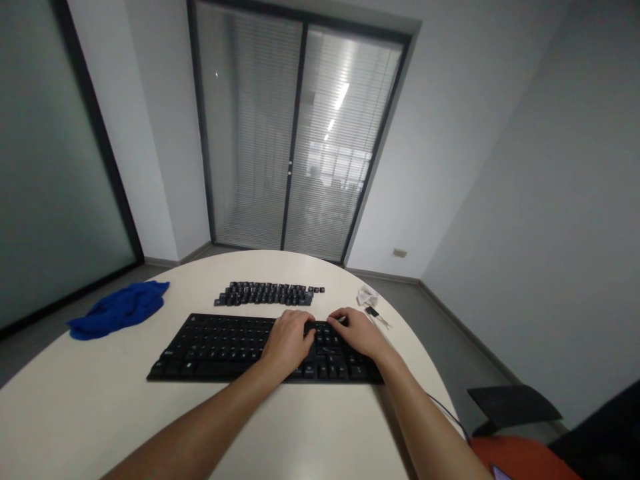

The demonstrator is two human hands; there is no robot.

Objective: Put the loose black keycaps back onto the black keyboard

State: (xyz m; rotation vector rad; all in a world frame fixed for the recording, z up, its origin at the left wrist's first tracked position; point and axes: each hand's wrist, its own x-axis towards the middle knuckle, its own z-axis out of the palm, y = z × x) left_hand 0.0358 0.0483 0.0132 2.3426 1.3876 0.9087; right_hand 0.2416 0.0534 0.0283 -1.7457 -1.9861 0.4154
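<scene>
A black full-size keyboard [215, 347] lies across the table in front of me. My left hand [289, 339] rests over its right-middle part, fingers bent, with a gap between thumb and index finger. Close by, over the upper right section, my right hand [359, 333] has its thumb and index fingertips drawn together; whatever may be between them is too small to make out. Beyond the keyboard, loose black keycaps [270, 294] are laid out in rows.
A crumpled blue cloth [120, 310] lies at the left. Near the right edge are a white crumpled piece [367, 296] and a small tool with a black part [373, 311]. A cable [447, 410] hangs over the edge by an orange chair seat [520, 459].
</scene>
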